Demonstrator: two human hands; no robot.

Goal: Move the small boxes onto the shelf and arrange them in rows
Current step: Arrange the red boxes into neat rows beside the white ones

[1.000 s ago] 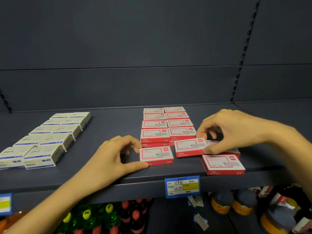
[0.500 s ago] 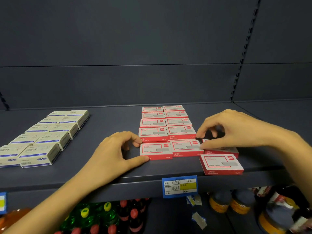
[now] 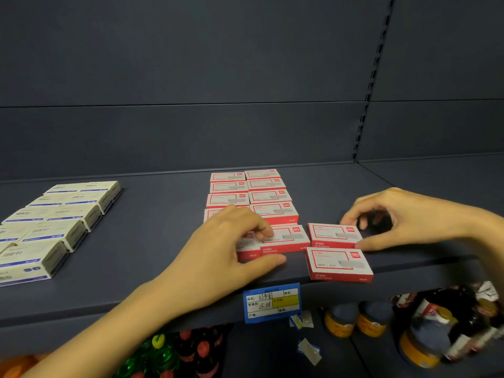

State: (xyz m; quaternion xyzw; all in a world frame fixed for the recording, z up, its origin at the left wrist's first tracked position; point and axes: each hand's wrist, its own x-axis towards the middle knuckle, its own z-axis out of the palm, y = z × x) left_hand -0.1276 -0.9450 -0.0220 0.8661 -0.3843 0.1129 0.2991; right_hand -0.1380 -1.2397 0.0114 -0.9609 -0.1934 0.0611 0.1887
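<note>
Red boxes (image 3: 252, 190) lie flat on the dark shelf (image 3: 152, 241) in two columns running from the back wall toward the front edge, each touching its neighbour. How far the left column reaches is hard to say, since the left hand (image 3: 223, 249) covers part of its fourth box and most of the one in front of that. This hand is curled over the front pair (image 3: 286, 238), fingertips on the lids and thumb along the front faces; which of the two it actually grips cannot be told. The right hand (image 3: 409, 219), apart from the left, pinches a third box (image 3: 334, 236) just beside the pair, thumb at its front right corner and fingers at its back right corner. A loose box (image 3: 338, 264) lies just in front of that one, near the shelf lip and slightly askew. Every box has a white lid with a red frame, a red corner badge, a grey smudge and red sides; the print is too small to read. White and blue boxes (image 3: 54, 230) at the left are cut off by the frame edge. The blue price tag (image 3: 271, 302) bears blurred handwriting, and the bottles (image 3: 201, 347) and jars (image 3: 372, 321) below are dim and smeared.
</note>
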